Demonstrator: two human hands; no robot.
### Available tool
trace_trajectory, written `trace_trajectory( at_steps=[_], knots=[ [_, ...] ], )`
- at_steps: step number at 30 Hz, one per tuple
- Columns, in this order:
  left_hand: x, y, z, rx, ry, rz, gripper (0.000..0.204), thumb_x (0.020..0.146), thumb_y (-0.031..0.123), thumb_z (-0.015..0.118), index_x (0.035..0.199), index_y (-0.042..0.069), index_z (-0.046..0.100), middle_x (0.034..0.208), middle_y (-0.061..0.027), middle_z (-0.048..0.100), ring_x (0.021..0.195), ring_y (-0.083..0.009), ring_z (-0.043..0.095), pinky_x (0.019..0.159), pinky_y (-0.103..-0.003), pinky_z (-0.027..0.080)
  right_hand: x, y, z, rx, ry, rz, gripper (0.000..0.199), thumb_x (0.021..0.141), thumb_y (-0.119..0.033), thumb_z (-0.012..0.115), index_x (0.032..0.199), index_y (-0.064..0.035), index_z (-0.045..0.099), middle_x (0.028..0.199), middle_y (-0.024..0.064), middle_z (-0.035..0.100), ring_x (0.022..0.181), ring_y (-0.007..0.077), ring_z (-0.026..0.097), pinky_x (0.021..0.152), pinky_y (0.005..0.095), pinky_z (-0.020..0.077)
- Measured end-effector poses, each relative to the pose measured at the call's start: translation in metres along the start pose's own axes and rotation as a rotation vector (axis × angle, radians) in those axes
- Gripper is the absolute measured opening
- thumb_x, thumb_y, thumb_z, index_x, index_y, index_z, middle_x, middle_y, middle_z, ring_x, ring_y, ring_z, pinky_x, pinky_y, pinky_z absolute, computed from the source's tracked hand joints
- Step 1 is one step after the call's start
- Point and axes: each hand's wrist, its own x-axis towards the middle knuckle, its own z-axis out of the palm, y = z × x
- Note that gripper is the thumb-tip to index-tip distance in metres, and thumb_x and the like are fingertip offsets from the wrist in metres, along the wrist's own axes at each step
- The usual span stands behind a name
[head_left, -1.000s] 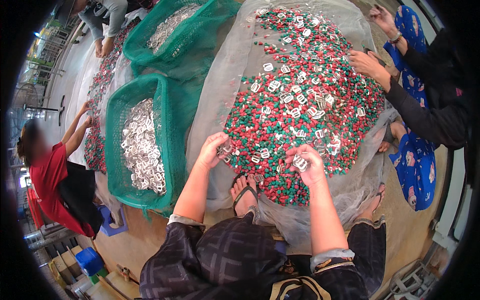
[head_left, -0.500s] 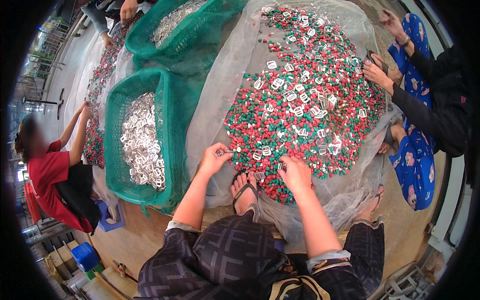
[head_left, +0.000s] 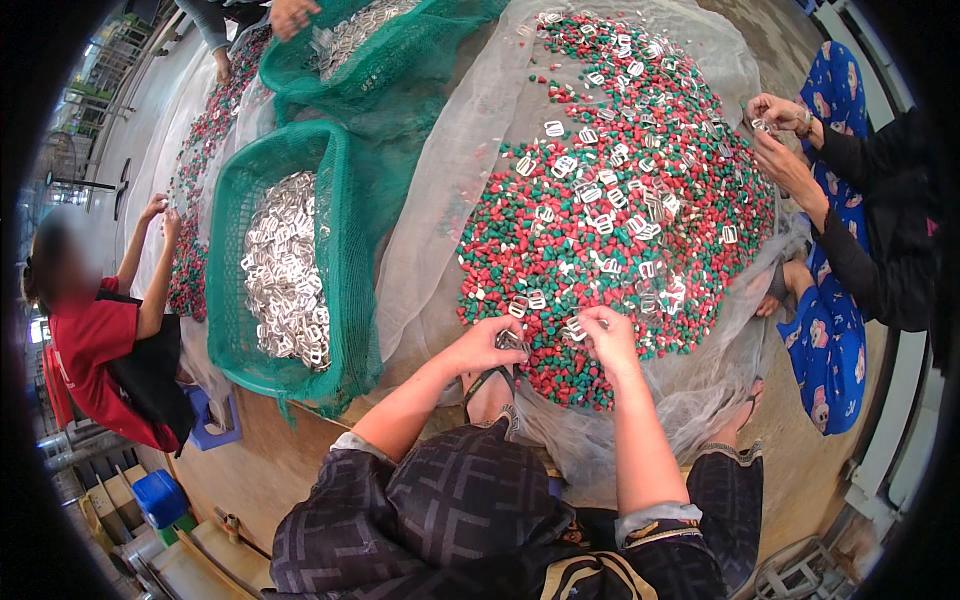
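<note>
Buckles (head_left: 605, 224) of pale metal lie scattered over a broad bed of red, green and whitish pellets (head_left: 570, 372), as I see it through the head view from my remote seat. The left hand (head_left: 480, 347) is at the near edge of the bed, above a sandalled foot, its thumb and fingers narrowed around a dull buckle (head_left: 512, 342); I cannot fairly tell whether more than one piece sits in that grip, since the fingers hide part of it. Just beside it, the right hand (head_left: 612, 342) has its fingertips pinched together on a bright buckle (head_left: 575, 328) above the pellets. The two hands are near each other but apart.

Under the pellets I see a sheer white mesh sheet (head_left: 425, 245), creased along its margins. To its left stands a green basket (head_left: 228, 338), draped with green netting along one side (the fisheye bends its edges), and a heap of silvery buckles (head_left: 285, 270) lies inside. Beyond it is a second basket (head_left: 278, 78), also holding metal pieces. Across the sheet on the right, a co-worker in blue printed trousers (head_left: 840, 330) has both hands close together around a small piece. On the far left, someone in a red shirt (head_left: 95, 345) sits beside another strip of pellets.
</note>
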Motion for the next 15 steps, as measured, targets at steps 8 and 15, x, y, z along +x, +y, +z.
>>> trace_trajectory(
  at_steps=[8,15],
  knots=[
    [-0.004,0.018,0.019,0.729,0.176,0.081,0.022,0.067,0.016,0.071,0.079,0.009,0.054,0.08,-0.0078,0.056,0.077,-0.0295,0.059,0.065,-0.039,0.048,-0.013,-0.031,0.001,0.441,-0.133,0.178,0.011,0.085,-0.014,0.06,0.088,-0.0035,0.059,0.066,0.002,0.058,0.049,0.0079,0.052,0.039,0.0217,0.0382],
    [0.006,0.012,0.013,-0.4,0.057,0.154,0.016,0.074,0.004,0.062,0.078,0.006,0.047,0.087,-0.0091,0.062,0.069,-0.0177,0.06,0.06,-0.032,0.049,-0.015,-0.042,0.003,0.351,-0.11,0.148,0.015,0.083,-0.016,0.064,0.091,-0.0037,0.059,0.067,0.0015,0.06,0.049,0.007,0.051,0.04,0.0198,0.0372]
  ],
)
